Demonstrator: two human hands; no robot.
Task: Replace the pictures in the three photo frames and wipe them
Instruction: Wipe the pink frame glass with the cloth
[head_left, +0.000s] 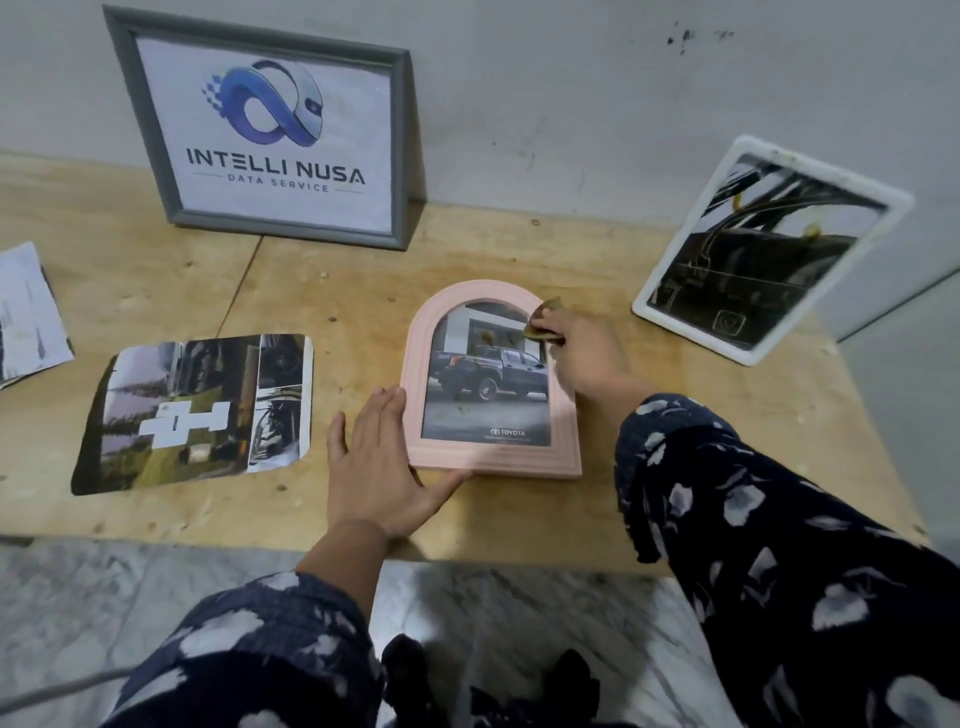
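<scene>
Seemingly on the last frame: right hand (584, 358) gripped a cloth (545, 325), wiping the pink frame (563, 415); left hand (384, 452), open, braced it. Grey frame (156, 130) and white frame (769, 249) stood refilled.

So I've got the arched frame (493, 384) lying flat on the board (322, 291) right in front of me, about the middle. My left hand (382, 457) lies flat against its left side and near corner, and my right hand (582, 353) is on its upper right edge with a cloth (545, 322) in it. Left of the frame there's a loose print (197, 410) lying flat, and further left, at the board's edge, some papers (26, 317). Behind all that, the logo frame (275, 130) stands leaning on the wall (571, 78). Off to the right at the back, the tablet-shaped frame (769, 249) stands propped up, tilted.
</scene>
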